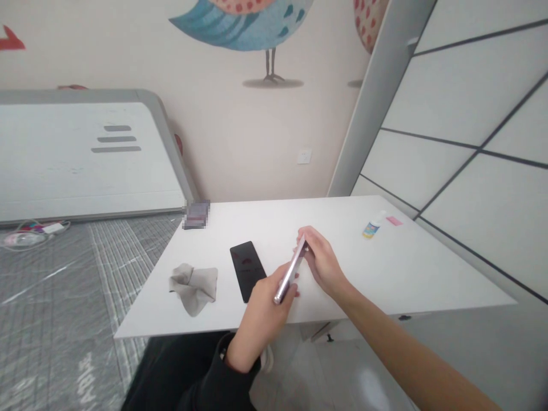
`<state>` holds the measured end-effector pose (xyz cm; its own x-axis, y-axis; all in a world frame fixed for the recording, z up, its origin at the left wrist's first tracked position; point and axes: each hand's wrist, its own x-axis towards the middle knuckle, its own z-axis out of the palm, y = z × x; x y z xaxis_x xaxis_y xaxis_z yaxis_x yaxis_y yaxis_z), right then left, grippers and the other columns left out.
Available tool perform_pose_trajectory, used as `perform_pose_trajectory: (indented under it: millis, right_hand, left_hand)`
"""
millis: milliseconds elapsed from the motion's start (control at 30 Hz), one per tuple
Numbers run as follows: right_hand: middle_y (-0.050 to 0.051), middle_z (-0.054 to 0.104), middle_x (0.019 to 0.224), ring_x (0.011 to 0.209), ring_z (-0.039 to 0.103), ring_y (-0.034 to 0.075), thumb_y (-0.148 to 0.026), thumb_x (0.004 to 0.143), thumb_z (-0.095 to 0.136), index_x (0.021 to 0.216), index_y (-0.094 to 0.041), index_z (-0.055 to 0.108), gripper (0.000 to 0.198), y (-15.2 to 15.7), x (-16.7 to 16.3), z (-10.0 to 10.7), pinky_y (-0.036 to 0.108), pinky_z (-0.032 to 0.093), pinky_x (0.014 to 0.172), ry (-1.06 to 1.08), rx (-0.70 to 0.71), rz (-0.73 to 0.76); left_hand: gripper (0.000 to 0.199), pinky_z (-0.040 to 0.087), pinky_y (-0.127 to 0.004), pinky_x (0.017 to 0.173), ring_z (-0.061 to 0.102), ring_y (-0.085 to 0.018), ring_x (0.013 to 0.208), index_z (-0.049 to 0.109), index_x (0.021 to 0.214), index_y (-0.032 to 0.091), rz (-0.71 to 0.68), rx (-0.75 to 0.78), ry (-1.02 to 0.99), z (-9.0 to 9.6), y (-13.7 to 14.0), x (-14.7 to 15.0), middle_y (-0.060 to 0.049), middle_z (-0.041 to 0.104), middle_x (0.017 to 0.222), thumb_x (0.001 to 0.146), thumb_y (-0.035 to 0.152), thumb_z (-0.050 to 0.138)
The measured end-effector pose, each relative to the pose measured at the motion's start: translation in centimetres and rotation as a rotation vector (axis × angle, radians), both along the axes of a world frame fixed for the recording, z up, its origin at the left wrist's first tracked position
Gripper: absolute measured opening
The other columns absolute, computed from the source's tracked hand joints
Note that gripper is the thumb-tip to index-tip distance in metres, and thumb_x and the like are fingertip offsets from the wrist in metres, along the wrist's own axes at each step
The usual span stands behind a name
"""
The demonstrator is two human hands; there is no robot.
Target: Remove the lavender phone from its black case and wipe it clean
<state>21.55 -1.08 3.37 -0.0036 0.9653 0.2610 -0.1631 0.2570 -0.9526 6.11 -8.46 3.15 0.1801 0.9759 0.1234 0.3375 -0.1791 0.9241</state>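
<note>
Two bare hands held one slim object above the white table, just to the right of the black phone, which lay flat. The left hand, below a black cuff, had its fingers and thumb closed around the near part of the object, while the right hand pinched the far end between thumb and fingers. Seen nearly edge-on, the object was long, narrow and straight, tilted with its far end away to the right of the phone; its edge shone a pale silvery lilac, rounded at the near tip, and a darker face showed along one side near the right hand. No lettering could be made out on it. Across the phone's dark screen ran a faint reddish mark and some dim characters, too faint to read. Well to the right of the phone and farther back, a small bottle wore a blue and yellow label whose print was too small to tell, and a pink slip lay farther right still. To the phone's left sat a crumpled grey cloth; behind and left of it, a pixelated item hid any wording.
</note>
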Motion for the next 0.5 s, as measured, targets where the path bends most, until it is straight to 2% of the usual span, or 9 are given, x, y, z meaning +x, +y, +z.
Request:
perform_pose_trajectory:
  millis: [67, 133, 233, 333, 500]
  right_hand:
    - [0.0, 0.058, 0.078, 0.078, 0.054, 0.02, -0.075, 0.083, 0.07, 0.075, -0.025, 0.067, 0.05, 1.0, 0.5, 0.2, 0.032, 0.048, 0.077, -0.037, 0.019, 0.105]
    - [0.002, 0.065, 0.079, 0.082, 0.059, 0.021, -0.08, 0.078, 0.072, 0.075, -0.023, 0.074, 0.057, 2.6, 1.2, 0.0, 0.034, 0.051, 0.082, -0.116, -0.003, 0.227]
    - [0.005, 0.075, 0.08, 0.08, 0.067, 0.021, -0.079, 0.073, 0.076, 0.081, -0.019, 0.08, 0.061, 5.1, 1.8, -0.6, 0.036, 0.056, 0.079, -0.165, -0.084, 0.387]
    - [0.008, 0.081, 0.091, 0.081, 0.074, 0.02, -0.069, 0.073, 0.083, 0.097, -0.017, 0.084, 0.057, 6.4, 1.8, -1.9, 0.034, 0.06, 0.076, -0.148, -0.151, 0.505]
    - [0.007, 0.082, 0.084, 0.069, 0.076, 0.018, -0.06, 0.076, 0.085, 0.104, -0.016, 0.081, 0.052, 6.1, 1.6, -4.4, 0.03, 0.061, 0.066, -0.089, -0.251, 0.657]
  left_hand:
    - [0.023, 0.061, -0.042, 0.086, 0.077, -0.029, 0.087, 0.078, 0.103, 0.024, 0.1, 0.011, -0.001, 0.4, 1.2, -2.4, -0.006, 0.082, 0.093, 0.091, 0.037, 0.064]
    - [0.025, 0.063, -0.044, 0.08, 0.076, -0.031, 0.081, 0.077, 0.083, 0.021, 0.216, -0.045, -0.003, 0.7, 2.7, -4.9, -0.006, 0.079, 0.08, 0.084, 0.046, 0.071]
    - [0.037, 0.066, -0.045, 0.078, 0.076, -0.031, 0.085, 0.077, 0.091, 0.017, 0.273, -0.144, -0.182, 0.6, 4.2, -7.0, -0.009, 0.08, 0.09, 0.073, 0.05, 0.081]
    - [0.048, 0.068, -0.042, 0.076, 0.075, -0.029, 0.095, 0.073, 0.102, 0.017, 0.333, -0.132, -0.336, 0.1, 4.3, -7.2, -0.008, 0.078, 0.101, 0.07, 0.05, 0.085]
    - [0.049, 0.068, -0.035, 0.065, 0.072, -0.028, 0.098, 0.069, 0.111, 0.018, 0.368, -0.129, -0.315, -0.7, 3.3, -7.0, -0.007, 0.072, 0.105, 0.077, 0.051, 0.08]
